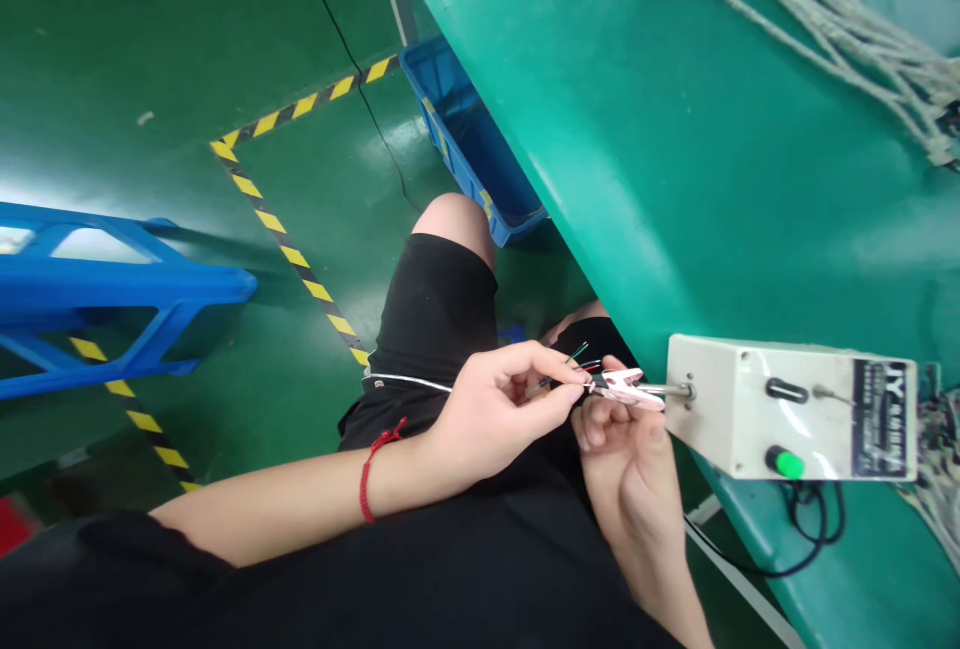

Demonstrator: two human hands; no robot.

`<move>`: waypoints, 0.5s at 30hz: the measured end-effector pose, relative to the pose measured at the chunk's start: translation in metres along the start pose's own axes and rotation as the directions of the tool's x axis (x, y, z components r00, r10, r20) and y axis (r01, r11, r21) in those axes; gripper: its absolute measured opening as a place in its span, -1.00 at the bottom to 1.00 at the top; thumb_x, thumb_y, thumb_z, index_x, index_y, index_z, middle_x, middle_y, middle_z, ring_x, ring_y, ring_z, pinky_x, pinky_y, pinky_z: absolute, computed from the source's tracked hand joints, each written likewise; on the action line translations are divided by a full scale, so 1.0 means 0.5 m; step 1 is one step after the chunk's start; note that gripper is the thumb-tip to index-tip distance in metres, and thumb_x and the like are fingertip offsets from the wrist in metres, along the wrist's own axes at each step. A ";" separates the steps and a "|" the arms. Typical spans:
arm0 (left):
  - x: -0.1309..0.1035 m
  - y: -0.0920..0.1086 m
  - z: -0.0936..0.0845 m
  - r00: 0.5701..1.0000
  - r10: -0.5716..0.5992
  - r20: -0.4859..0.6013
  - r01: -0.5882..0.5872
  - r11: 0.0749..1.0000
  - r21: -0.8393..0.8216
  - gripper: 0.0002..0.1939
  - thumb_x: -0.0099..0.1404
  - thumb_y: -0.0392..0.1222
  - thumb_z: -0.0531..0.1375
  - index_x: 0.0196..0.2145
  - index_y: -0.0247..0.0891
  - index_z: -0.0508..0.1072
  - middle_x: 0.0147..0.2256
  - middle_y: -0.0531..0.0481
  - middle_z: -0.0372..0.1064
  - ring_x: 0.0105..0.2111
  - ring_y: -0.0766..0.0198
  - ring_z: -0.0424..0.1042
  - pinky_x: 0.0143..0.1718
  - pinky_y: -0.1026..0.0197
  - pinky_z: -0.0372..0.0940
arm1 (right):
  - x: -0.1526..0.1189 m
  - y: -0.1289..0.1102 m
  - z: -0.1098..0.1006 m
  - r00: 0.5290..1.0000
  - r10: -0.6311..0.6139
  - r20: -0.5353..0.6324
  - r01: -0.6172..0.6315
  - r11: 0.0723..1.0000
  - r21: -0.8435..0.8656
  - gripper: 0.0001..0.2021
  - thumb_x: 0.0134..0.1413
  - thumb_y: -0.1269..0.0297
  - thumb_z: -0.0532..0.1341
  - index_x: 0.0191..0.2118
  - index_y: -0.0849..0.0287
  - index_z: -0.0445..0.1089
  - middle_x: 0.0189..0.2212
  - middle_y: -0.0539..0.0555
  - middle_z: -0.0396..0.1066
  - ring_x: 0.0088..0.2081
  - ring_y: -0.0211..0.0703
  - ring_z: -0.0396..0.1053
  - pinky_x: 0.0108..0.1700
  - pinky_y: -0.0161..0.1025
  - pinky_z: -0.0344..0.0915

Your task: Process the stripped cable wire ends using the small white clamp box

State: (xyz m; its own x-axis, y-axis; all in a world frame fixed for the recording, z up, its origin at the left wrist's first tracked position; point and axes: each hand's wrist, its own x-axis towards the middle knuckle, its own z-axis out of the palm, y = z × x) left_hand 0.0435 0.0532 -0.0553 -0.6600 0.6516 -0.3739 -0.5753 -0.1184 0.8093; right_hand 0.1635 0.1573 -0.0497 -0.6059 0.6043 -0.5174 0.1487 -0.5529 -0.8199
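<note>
My left hand (510,404), with a red cord bracelet at the wrist, pinches the end of a thin white cable (409,381) between thumb and forefinger. Fine green, red and dark wires (582,357) fan out by its fingertips. Just to the right, a pale pinkish spring clip (628,389) sits on the metal shaft of a beige machine box (720,399), its jaws at the wire ends. Curled around the clip from below is my right hand (634,459), its thumb near one handle; part of its fingers is hidden behind the clip.
The box, with a green knob (789,464) and a black cord (814,539), stands on the green tabletop (637,129). Bundled white cables (832,19) lie at upper right. A blue bin (457,149) is beside the table, a blue plastic stool (127,284) at left.
</note>
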 end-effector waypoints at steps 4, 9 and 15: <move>-0.001 -0.004 -0.006 1.000 -0.007 0.015 0.006 0.997 0.077 -0.92 0.32 -0.21 0.39 -0.26 -0.27 0.63 -0.21 -0.14 0.60 -0.21 0.15 0.56 -0.23 0.18 0.44 | -0.056 -0.016 -0.041 0.855 -0.486 -0.182 0.293 0.741 -0.604 -0.76 0.19 0.16 0.38 -0.09 0.17 0.61 -0.46 0.08 0.48 -0.47 -0.13 0.38 -0.40 -0.16 0.30; -0.001 -0.009 -0.012 1.000 0.005 0.025 -0.008 0.996 0.093 -0.90 0.32 -0.19 0.39 -0.24 -0.27 0.63 -0.21 -0.13 0.57 -0.27 0.20 0.53 -0.32 0.22 0.38 | -0.049 -0.022 -0.112 0.275 -0.951 -0.143 0.306 0.227 -0.925 -0.57 0.13 0.17 0.39 0.08 0.25 0.59 -0.42 0.20 0.54 -0.49 0.01 0.43 -0.44 -0.05 0.32; -0.005 -0.013 -0.013 1.000 0.009 0.015 -0.011 0.991 0.132 -0.88 0.33 -0.17 0.39 -0.24 -0.27 0.62 -0.22 -0.13 0.57 -0.25 0.20 0.51 -0.33 0.24 0.36 | -0.024 -0.024 -0.127 0.240 -0.964 -0.118 0.285 0.186 -0.940 -0.62 0.17 0.10 0.35 0.01 0.23 0.64 -0.47 0.20 0.53 -0.51 0.03 0.45 -0.43 -0.02 0.39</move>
State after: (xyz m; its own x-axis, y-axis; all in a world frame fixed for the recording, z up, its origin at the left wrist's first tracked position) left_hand 0.0456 0.0473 -0.0625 -0.6575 0.6620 -0.3598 -0.4991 -0.0250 0.8662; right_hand 0.2188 0.1932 -0.0493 -0.1964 0.7456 0.6368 0.5895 0.6087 -0.5310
